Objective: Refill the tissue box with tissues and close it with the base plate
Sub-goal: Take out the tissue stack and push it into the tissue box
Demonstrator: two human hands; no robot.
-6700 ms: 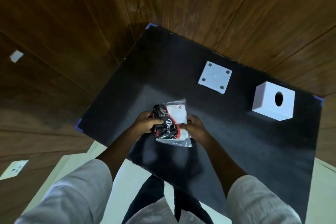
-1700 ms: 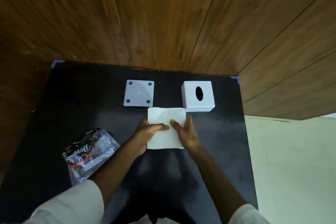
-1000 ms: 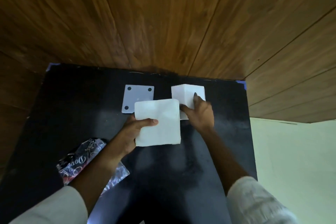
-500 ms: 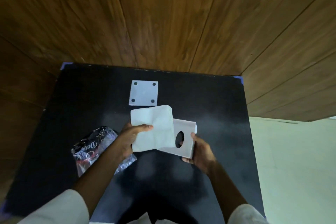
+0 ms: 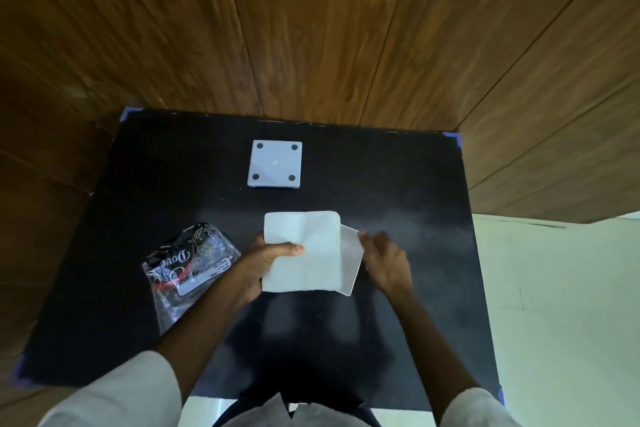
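Nearest the camera, two pale sleeves (image 5: 114, 388) frame the bare forearms that reach out over a black mat (image 5: 173, 184) laid on a table. The left hand (image 5: 263, 267) is closed on a square white stack of folded tissues (image 5: 304, 253): the thumb (image 5: 289, 248) lies across the stack's near face at its left edge, and the other fingers are hidden behind it. The stack is held above the mat, its face turned toward the camera. Just to its right, the right hand (image 5: 384, 263) grips a white cube-shaped tissue box (image 5: 349, 263), of which only one side panel shows past the edge of the tissues; the fingers curl round the box's right side. Whether anything is inside the box cannot be told, since the stack covers most of it. The box touches or sits directly behind the tissues' right edge.

To the left of the left wrist, a crumpled clear and black plastic tissue wrapper (image 5: 188, 270) lies on the mat; its contents cannot be made out. Farther out, well apart from both hands, a flat square white base plate with four dark corner dots (image 5: 275, 163) rests on the mat. Beyond the mat's far edge rises a brown wood-panelled wall (image 5: 311, 28).
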